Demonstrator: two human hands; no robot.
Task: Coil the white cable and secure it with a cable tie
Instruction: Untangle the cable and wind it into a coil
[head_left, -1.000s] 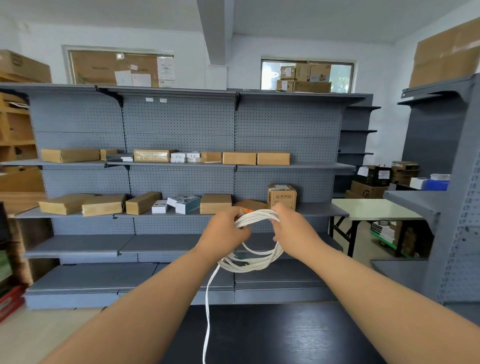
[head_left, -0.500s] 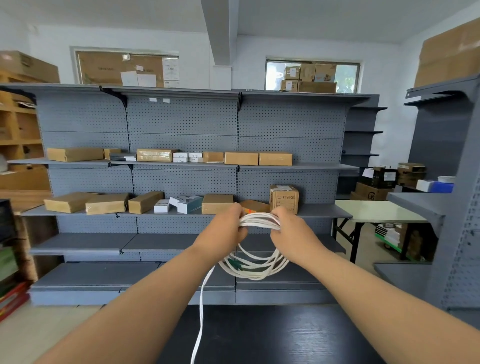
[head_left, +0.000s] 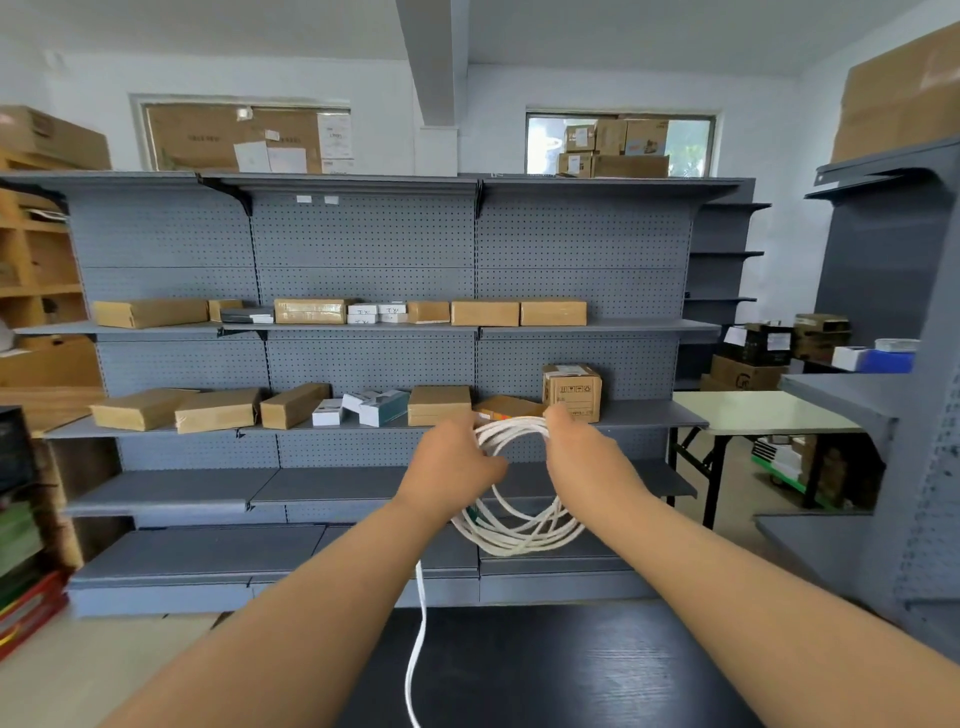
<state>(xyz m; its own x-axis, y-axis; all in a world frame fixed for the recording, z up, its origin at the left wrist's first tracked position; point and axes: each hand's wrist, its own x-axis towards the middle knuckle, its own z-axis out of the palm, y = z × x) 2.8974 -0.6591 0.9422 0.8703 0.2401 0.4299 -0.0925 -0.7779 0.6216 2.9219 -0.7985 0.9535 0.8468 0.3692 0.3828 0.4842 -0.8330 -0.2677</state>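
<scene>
Both hands hold the white cable (head_left: 519, 540) up in the air beyond the far edge of the black table (head_left: 597, 675). The left hand (head_left: 447, 467) and right hand (head_left: 587, 462) each curl their fingers round the top of the coil, close together. The loops hang free below, touching nothing. One loose tail drops across the table's far edge. Grey shelving (head_left: 363, 249) stands behind.

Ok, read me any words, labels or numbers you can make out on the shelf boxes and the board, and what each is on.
Nothing reads clearly.
Small white boxes on the upper grey shelf: dark handwritten marks, too blurred to read.
Upright brown cardboard box: printed symbols, too small.
Papers on the brown pinboard: blurred.
Brown cartons at the window: labels blurred.
</scene>
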